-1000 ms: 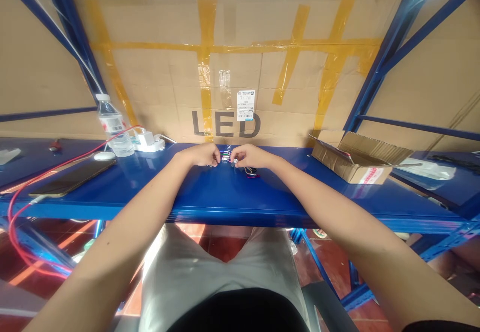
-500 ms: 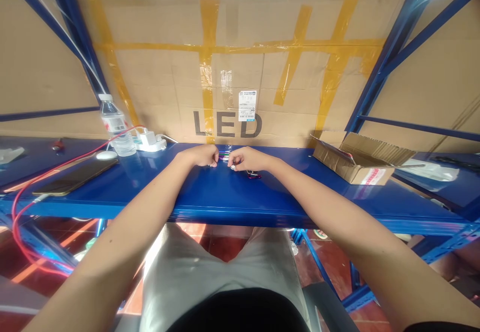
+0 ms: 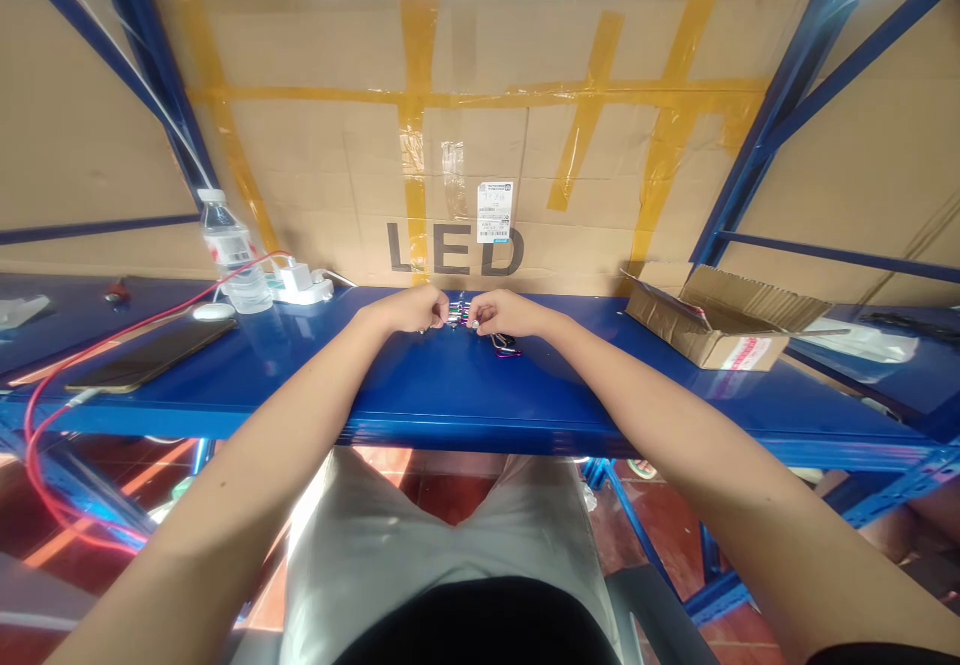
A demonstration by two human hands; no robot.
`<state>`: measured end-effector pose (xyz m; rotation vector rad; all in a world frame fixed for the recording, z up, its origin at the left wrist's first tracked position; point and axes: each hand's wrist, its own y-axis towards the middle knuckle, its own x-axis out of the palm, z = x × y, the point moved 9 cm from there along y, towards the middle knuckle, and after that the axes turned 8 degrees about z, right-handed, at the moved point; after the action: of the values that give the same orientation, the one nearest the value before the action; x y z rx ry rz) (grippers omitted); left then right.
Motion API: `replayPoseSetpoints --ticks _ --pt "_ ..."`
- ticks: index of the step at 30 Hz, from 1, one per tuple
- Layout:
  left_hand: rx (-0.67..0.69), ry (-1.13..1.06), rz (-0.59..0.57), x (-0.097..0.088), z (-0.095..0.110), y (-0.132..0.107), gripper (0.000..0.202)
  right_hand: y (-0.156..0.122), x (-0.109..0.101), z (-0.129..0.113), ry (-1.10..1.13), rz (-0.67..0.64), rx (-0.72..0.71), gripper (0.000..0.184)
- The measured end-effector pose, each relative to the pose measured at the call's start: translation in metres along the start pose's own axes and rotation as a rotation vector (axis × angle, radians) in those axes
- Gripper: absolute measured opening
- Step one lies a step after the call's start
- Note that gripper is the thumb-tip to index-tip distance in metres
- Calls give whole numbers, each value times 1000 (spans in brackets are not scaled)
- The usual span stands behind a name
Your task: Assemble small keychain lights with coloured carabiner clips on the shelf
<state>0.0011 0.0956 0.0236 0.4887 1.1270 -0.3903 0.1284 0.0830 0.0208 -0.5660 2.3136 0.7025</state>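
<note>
My left hand (image 3: 420, 309) rests low over the blue shelf top, its fingers pinched together. My right hand (image 3: 504, 315) faces it from the other side with thumb and fingers closed. In the narrow gap between them lie small shiny metal pieces (image 3: 458, 314) with silver and purplish glints, touching or close to both sets of fingertips. What each hand pinches is too small to make out. Just below my right hand, a small purple metal piece with a dark loop (image 3: 505, 347) lies on the shelf; it looks like a carabiner.
An opened cardboard box (image 3: 720, 330) stands at the right. On the left are a water bottle (image 3: 236, 255), a white power strip (image 3: 304, 285), a phone (image 3: 154, 353) with a red cable (image 3: 34, 445), and a white oval object (image 3: 214, 312). A tall cardboard panel (image 3: 330, 175) closes the back.
Both hands have shifted slightly to the right. More of the shiny pieces between them now shows, and the dark loop by the purple piece is easier to see.
</note>
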Motion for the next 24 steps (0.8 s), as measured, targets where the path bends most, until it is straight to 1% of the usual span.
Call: replayPoseSetpoints --ticks 3,7,11,15,17,18,20,22,24 --pt "4 15 59 -3 -2 1 26 0 -2 1 -5 9 10 15" --pt "53 123 74 5 12 2 25 -1 -2 1 7 4 36 16" --pt "-17 260 106 8 15 5 27 -2 -2 0 -11 2 49 18" --pt "-49 261 125 8 13 6 24 -3 -1 -1 -15 -8 41 19" --pt "-41 234 141 6 15 4 22 -2 -1 0 -16 -9 40 18" --pt "-20 214 159 3 18 2 21 -1 -1 1 -19 -8 41 18" --pt "58 168 235 -5 30 -2 20 0 -3 4 -26 3 49 19" --pt "165 136 349 -16 46 -8 20 1 -6 7 -36 32 62 19" --pt "272 141 418 -20 62 -13 21 1 -10 9 -40 60 66 19"
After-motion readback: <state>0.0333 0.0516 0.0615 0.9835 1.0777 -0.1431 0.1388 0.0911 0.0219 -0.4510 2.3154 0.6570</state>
